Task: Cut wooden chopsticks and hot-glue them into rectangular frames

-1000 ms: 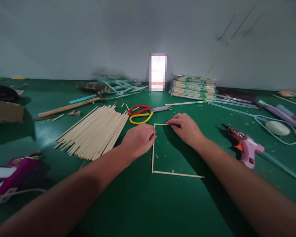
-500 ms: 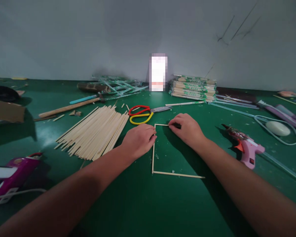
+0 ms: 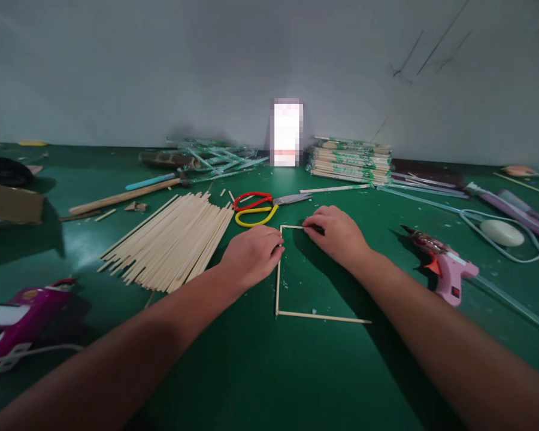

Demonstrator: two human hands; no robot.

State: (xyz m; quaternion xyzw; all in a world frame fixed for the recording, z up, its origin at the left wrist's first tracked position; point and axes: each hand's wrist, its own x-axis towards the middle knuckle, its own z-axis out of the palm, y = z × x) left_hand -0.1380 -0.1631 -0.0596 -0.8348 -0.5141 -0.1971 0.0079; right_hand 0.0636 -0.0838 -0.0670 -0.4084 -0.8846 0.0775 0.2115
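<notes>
A thin wooden stick frame [image 3: 278,281] lies flat on the green table [image 3: 251,359], with a left side, a bottom stick and a short top stick. My left hand [image 3: 251,254] is closed and presses on the frame's top left corner. My right hand [image 3: 336,233] is closed too, its fingertips pinching the top stick just right of that corner. A pile of loose wooden sticks [image 3: 175,239] lies left of my left hand. Scissors with red and yellow handles [image 3: 258,208] lie just beyond the frame.
A pink glue gun [image 3: 444,269] stands at the right, another purple one [image 3: 22,317] at the near left. Wrapped chopstick packs [image 3: 350,158] and a blurred upright object [image 3: 287,134] sit by the wall. Cables and a white oval thing [image 3: 503,232] are far right.
Almost nothing: both hands stay on the frame's top corner, and the view has shifted very slightly.
</notes>
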